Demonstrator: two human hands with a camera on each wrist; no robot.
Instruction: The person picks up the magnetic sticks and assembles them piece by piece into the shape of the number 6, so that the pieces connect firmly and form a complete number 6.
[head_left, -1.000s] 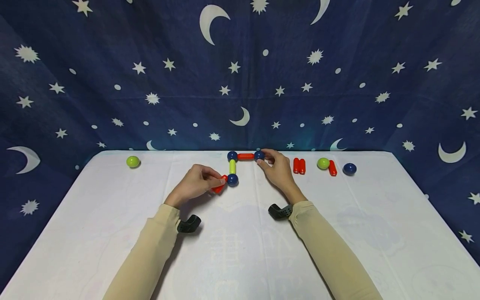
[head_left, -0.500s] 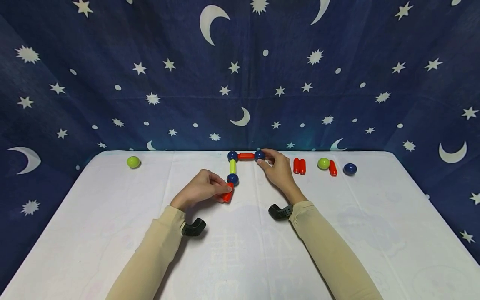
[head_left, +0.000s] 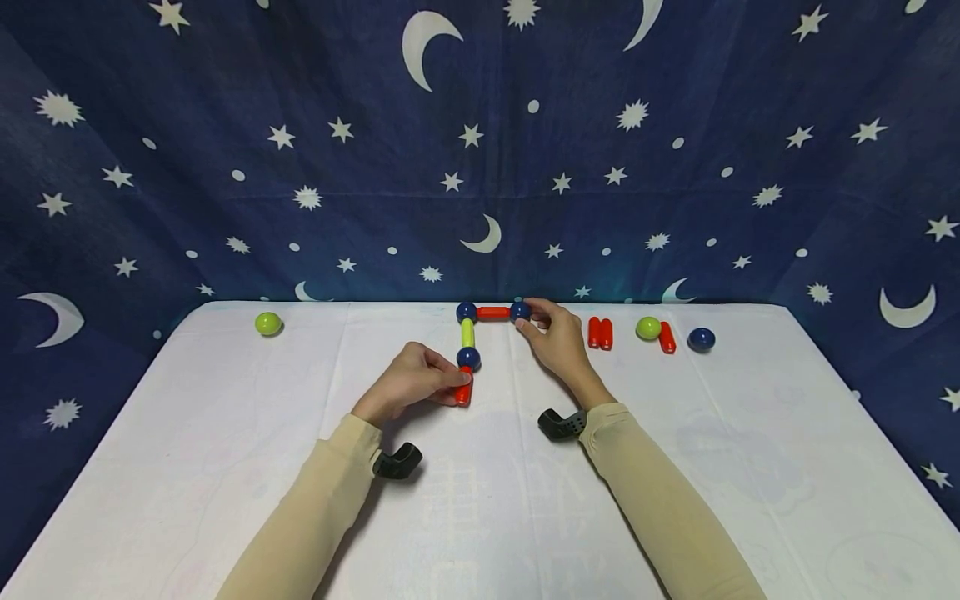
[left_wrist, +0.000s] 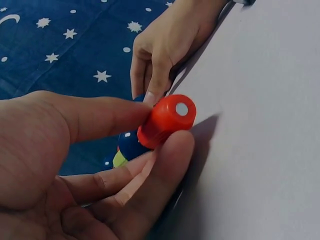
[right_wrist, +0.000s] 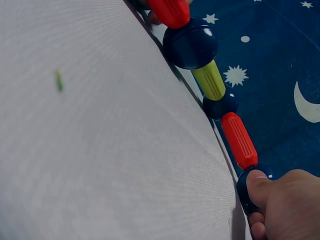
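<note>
My left hand pinches a red magnetic rod between thumb and fingers; its round silver end faces the camera in the left wrist view. The rod's far end is right at a dark blue ball. From that ball a yellow-green rod runs back to a blue corner ball. Another red rod extends rightward from the corner to a third blue ball. My right hand holds this last ball between thumb and fingers, near the table's back edge.
A green ball lies at the back left. Right of my right hand are two red rods side by side, a green ball beside a red rod, and a blue ball. A starry curtain hangs behind the white table.
My left hand has moved right and slightly nearer, turning the red rod from the ball's left side to below it, in line with the yellow-green rod. My right hand stays put.
</note>
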